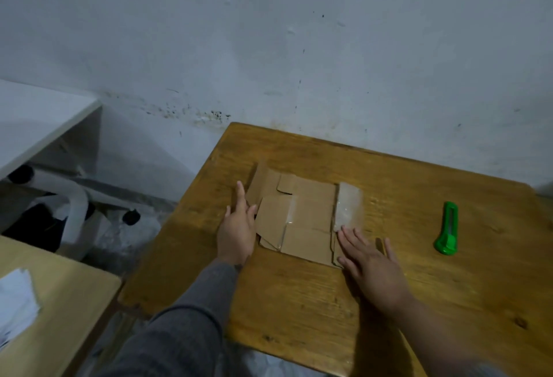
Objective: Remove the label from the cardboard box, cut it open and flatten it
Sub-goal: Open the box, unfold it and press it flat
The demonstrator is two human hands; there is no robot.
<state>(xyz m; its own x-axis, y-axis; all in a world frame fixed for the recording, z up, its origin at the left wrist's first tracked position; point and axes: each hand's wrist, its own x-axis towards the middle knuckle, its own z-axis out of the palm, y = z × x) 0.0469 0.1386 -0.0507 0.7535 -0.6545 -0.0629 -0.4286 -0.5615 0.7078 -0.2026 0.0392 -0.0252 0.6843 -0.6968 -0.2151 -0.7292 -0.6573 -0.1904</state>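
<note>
You are on the flattening step: the cardboard box point(299, 221) lies opened out on the desk point(419, 302), your left hand point(236, 230) and right hand point(371, 263) both spread flat, pressing its edges. Next, press down any flaps that spring up.

Brown box point(302, 221), green cutter point(447, 228), grey sleeve point(191, 317).

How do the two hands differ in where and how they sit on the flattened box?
The left hand lies at the cardboard box's left edge, fingers pointing toward the wall; the right hand covers its near right corner, fingers spread, angled left. The left arm wears a grey sleeve; the right forearm is bare. Both hands are open and flat.
</note>
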